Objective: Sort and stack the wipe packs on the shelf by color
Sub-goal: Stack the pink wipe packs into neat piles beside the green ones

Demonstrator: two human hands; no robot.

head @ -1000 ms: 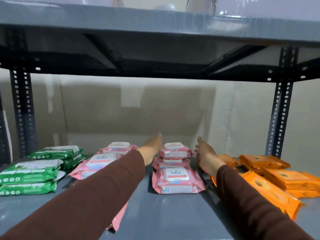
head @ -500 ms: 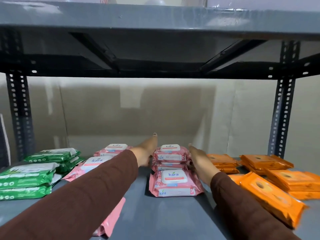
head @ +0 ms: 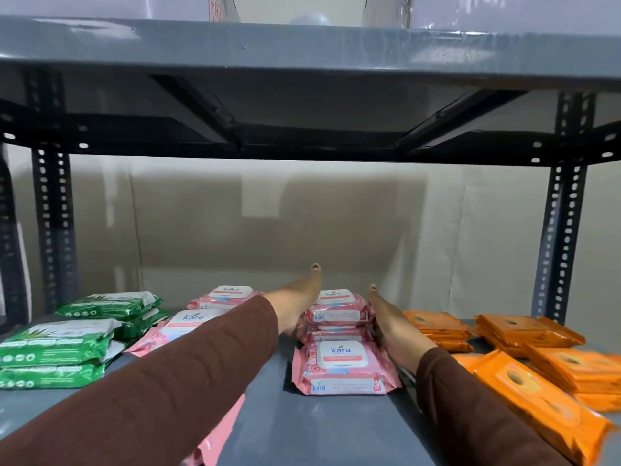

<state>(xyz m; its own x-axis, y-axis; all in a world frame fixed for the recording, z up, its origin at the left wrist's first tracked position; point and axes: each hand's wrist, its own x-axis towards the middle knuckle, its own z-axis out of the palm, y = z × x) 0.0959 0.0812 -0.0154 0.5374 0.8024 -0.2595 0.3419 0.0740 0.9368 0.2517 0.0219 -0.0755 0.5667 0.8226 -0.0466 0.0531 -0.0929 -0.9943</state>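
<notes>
A stack of two or three pink wipe packs [head: 339, 314] stands at the middle back of the grey shelf [head: 319, 428]. My left hand [head: 295, 307] presses flat against its left side and my right hand [head: 391, 322] against its right side, so the stack is clamped between my palms. Another pink pack [head: 342, 368] lies just in front of it. More pink packs [head: 191, 326] lie to the left, partly hidden by my left sleeve. Green packs [head: 57, 348] are stacked at the far left, and orange packs [head: 537, 391] lie at the right.
The upper shelf [head: 302, 52] hangs low overhead. Perforated uprights stand at the back left [head: 53, 230] and back right [head: 564, 230]. A loose pink pack [head: 215, 442] sticks out under my left forearm near the front edge. The orange packs lie in loose, uneven piles.
Both hands have closed inward from open air onto the two sides of the rear pink stack. The view has shifted slightly downward and closer.
</notes>
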